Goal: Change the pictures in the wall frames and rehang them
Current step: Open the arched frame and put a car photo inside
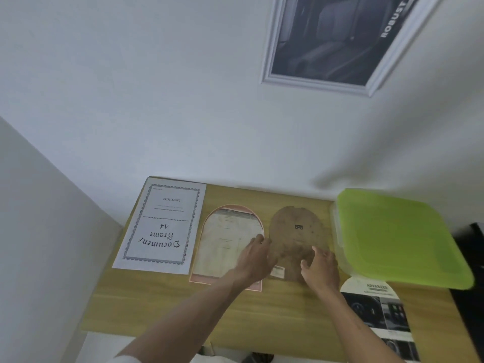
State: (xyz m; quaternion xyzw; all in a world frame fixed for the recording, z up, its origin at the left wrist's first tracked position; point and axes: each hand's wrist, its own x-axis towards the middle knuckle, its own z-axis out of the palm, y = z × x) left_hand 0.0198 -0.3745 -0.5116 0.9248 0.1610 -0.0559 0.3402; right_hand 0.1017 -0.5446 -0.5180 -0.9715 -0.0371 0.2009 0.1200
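Two hands sit low in the middle. The right hand [320, 265] rests open on the brown backing board [298, 231] — its long side points up the picture. The left hand [255, 255] lies flat on the arched frame [225, 239] just left — neither grips.

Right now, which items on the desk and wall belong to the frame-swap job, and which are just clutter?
Job:
arched frame
brown backing board
arched car print
hung white frame
"Document Frame A4" insert sheet
left hand, right hand, both at the backing board

Lying about:
green-lidded container
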